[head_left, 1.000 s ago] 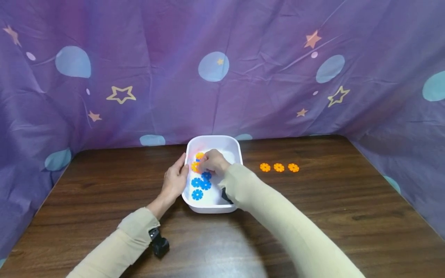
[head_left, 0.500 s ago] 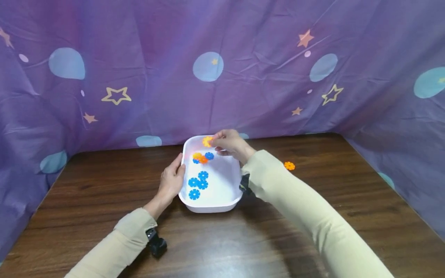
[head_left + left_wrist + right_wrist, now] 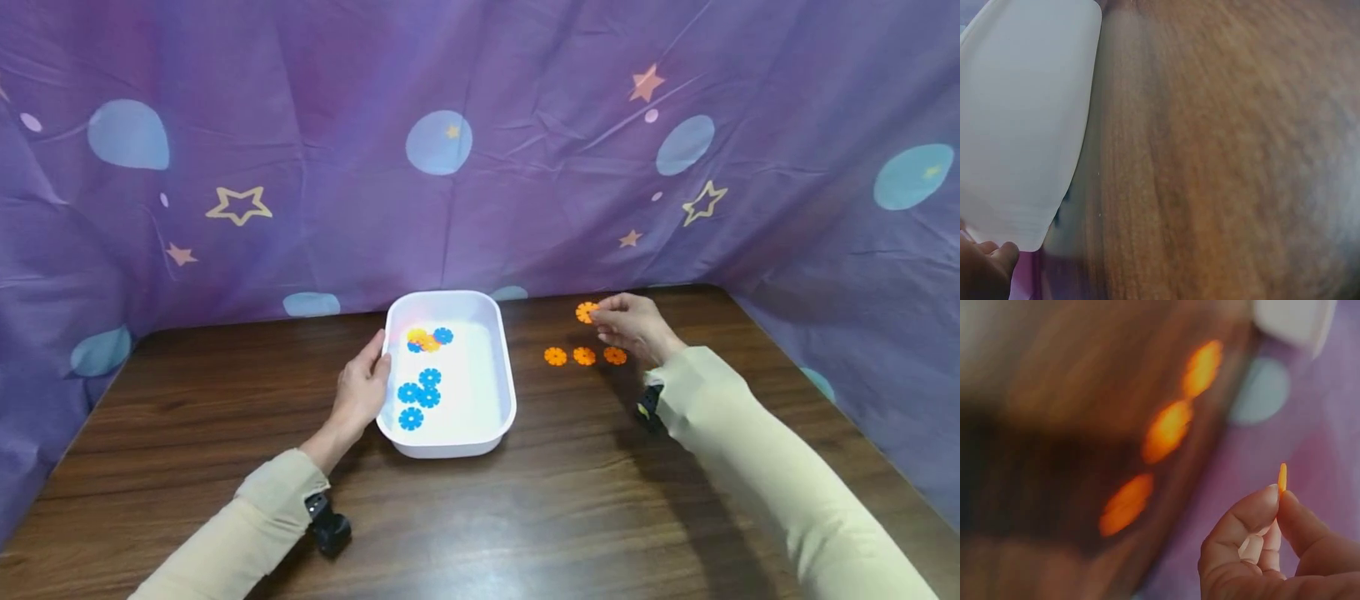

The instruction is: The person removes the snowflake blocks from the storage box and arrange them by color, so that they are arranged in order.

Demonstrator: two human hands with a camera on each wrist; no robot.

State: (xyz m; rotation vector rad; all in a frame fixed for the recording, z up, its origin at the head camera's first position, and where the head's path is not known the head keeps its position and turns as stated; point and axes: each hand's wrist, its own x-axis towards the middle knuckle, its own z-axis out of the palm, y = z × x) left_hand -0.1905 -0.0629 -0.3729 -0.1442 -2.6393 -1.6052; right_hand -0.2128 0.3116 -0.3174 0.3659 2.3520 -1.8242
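Note:
My right hand [image 3: 633,325] pinches an orange snowflake disc [image 3: 587,312] between thumb and fingertips, raised at the far side of the table, right of the tray. In the right wrist view the held disc [image 3: 1282,478] shows edge-on. Just nearer lie three more orange discs in a row, the middle one [image 3: 584,357] among them. My left hand [image 3: 363,383] holds the left side of the white tray [image 3: 446,450], its thumb at the rim. Inside the tray several blue discs [image 3: 411,418] lie along the left, with orange discs [image 3: 429,342] overlapping blue ones farther back.
The dark wooden table [image 3: 480,525] carries the tray near its back edge. Behind it hangs a purple curtain [image 3: 360,208] with stars and blue spots. A black wrist camera [image 3: 330,529] sits at my left cuff.
My right hand has picked an orange disc out of the tray and carried it right, over to behind the row of orange discs. My left hand stays at the tray's side.

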